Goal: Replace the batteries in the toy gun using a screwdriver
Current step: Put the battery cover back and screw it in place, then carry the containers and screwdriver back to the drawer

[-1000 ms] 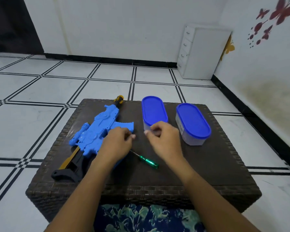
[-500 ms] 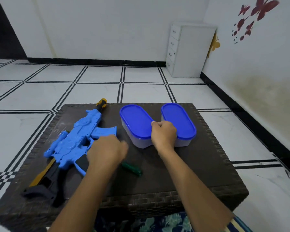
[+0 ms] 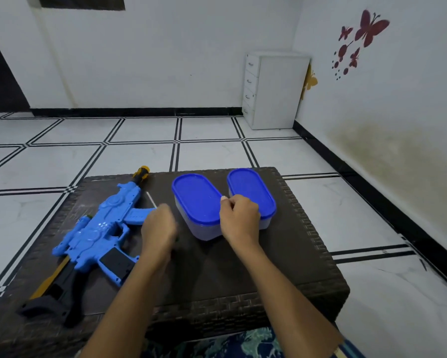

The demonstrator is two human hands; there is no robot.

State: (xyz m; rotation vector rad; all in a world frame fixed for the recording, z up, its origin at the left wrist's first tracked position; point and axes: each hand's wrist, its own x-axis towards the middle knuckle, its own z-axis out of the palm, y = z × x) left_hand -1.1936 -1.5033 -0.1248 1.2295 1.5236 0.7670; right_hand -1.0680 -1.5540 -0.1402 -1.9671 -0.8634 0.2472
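The blue toy gun (image 3: 101,228) lies on its side at the left of the worktop (image 3: 243,270), with its orange-and-black muzzle at the far edge and its black stock close to the near-left corner. No battery cover stands open. The left hand (image 3: 159,228) is curled round the screwdriver (image 3: 151,200). The thin bright shaft pokes out toward the far left, just beside the gun's magazine, and the handle is hidden in the fist. The right hand (image 3: 239,219) is curled, fingertips at the gap between the left container (image 3: 196,202) and the right container (image 3: 253,192); I cannot tell whether it pinches a lid rim or only rests there. The likely troubles come from the materials. The gun is hard, glossy moulded plastic full of ridges, so a slim tip could skid out of a small screw and gouge it. The worktop has a smooth, sheeny top over dark woven sides, so a freed screw could roll off onto the tiled floor (image 3: 372,293). The stock sits near the edge, so a nudge might tip the gun off. Both containers are oval, with cloudy translucent walls and snug blue lids that hide whatever is inside.
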